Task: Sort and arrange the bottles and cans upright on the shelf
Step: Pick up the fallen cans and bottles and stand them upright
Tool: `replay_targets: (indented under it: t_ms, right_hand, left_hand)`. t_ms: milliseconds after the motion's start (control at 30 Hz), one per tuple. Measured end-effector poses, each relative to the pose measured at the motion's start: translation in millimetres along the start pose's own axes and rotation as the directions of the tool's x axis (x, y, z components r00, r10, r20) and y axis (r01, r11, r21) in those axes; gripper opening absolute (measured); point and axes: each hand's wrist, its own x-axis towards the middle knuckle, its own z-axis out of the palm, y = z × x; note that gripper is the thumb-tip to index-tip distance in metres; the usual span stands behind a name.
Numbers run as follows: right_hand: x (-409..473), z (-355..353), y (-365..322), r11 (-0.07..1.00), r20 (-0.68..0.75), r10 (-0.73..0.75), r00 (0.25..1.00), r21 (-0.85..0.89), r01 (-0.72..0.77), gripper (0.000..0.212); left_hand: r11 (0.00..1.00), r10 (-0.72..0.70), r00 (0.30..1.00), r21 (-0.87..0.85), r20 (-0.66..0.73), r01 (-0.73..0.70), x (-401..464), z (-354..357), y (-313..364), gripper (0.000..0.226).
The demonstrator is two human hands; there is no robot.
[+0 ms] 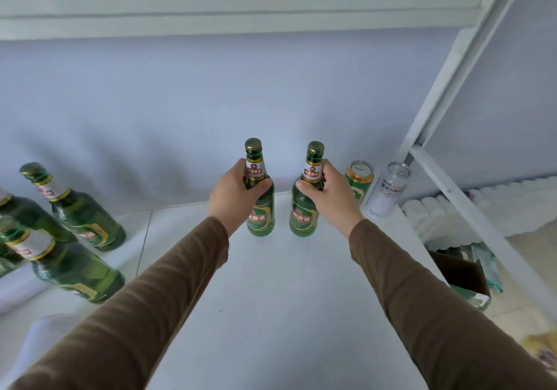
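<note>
Two green glass beer bottles stand upright side by side near the back of the white shelf (271,299). My left hand (233,193) grips the shoulder of the left bottle (260,214). My right hand (331,195) grips the neck and shoulder of the right bottle (303,217). To the right of them stand a green and gold can (360,183) and a white can (387,190), both upright. At the far left several more green bottles stand upright, among them one at the back (84,217) and one nearer me (72,272).
A white metal upright and diagonal brace (446,94) frame the shelf's right end. Beyond it, lower down, lie white rolls (470,208) and an open cardboard box (464,275). A white shelf beam (211,12) runs overhead. A pale rounded object (45,338) sits at the lower left.
</note>
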Motion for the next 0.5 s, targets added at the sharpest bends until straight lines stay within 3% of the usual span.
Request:
replay_targets:
  t_ms: [200,500]
  right_hand:
    - [31,5,17,0.999,0.036,0.027,0.999,0.023,-0.028,0.030]
    - [54,17,29,0.997,0.071,0.041,0.997,0.061,-0.045,0.028]
  left_hand:
    - [0.996,-0.056,0.998,0.071,-0.014,0.057,29,28,0,0.026]
    - [0.996,-0.081,0.997,0.040,-0.010,0.081,49,40,-10,0.026]
